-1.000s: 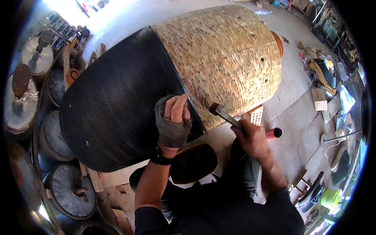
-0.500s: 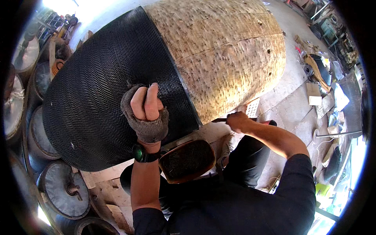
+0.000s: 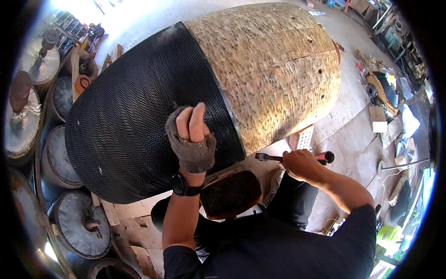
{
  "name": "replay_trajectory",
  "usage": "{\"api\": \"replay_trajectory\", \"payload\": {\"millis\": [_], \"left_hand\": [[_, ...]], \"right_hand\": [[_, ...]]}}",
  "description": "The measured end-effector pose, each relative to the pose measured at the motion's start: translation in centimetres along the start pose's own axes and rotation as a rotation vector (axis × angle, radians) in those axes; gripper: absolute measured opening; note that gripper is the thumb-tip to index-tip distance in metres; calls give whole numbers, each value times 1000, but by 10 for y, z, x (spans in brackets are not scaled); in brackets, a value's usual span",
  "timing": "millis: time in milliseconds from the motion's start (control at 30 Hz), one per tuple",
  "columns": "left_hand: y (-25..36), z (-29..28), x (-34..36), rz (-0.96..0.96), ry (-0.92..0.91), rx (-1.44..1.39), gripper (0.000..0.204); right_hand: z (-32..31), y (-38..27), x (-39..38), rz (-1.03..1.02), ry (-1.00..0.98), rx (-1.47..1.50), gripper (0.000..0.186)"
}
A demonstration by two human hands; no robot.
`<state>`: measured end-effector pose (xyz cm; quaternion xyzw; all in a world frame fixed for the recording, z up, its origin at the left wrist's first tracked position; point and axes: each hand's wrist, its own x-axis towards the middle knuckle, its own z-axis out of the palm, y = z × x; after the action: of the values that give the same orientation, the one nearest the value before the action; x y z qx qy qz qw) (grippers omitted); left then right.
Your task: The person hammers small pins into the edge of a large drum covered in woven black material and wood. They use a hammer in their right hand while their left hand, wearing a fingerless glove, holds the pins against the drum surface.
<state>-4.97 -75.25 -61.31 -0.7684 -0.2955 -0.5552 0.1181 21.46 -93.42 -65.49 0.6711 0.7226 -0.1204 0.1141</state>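
A large drum stands in front of me, its left part covered in black ribbed sheet and its right part bare, pitted wood. My left hand, in a grey fingerless glove, rests against the black sheet near its right edge. Its fingers are bent together; whatever they pinch, if anything, is too small or hidden to make out. Off the drum's near side, my right hand is closed round the handle of a hammer. The dark head points left toward the drum, and a red and black handle end sticks out right.
Between my knees sits a brown container holding small thin pieces like nails. Round metal-topped drums crowd the left side. Boards lie under the big drum. Cardboard, bags and scrap litter the floor at right.
My right hand has drawn back from the drum's near side, bringing the hammer into fuller view. The left hand keeps its place on the black sheet, while the whole view has shifted slightly.
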Motion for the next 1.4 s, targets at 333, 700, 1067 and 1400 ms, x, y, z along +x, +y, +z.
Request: {"api": "replay_trajectory", "payload": {"millis": [333, 700, 1067, 1400], "left_hand": [[42, 16, -20, -165, -163, -369, 47], [55, 1, 13, -271, -347, -250, 65], [64, 19, 4, -329, -310, -172, 84], [73, 16, 16, -434, -460, -75, 88]], "right_hand": [[-41, -38, -69, 163, 152, 487, 31], [-41, -90, -33, 226, 684, 965, 25], [-47, -88, -6, 124, 806, 766, 23], [-45, -88, -6, 65, 974, 663, 23]]}}
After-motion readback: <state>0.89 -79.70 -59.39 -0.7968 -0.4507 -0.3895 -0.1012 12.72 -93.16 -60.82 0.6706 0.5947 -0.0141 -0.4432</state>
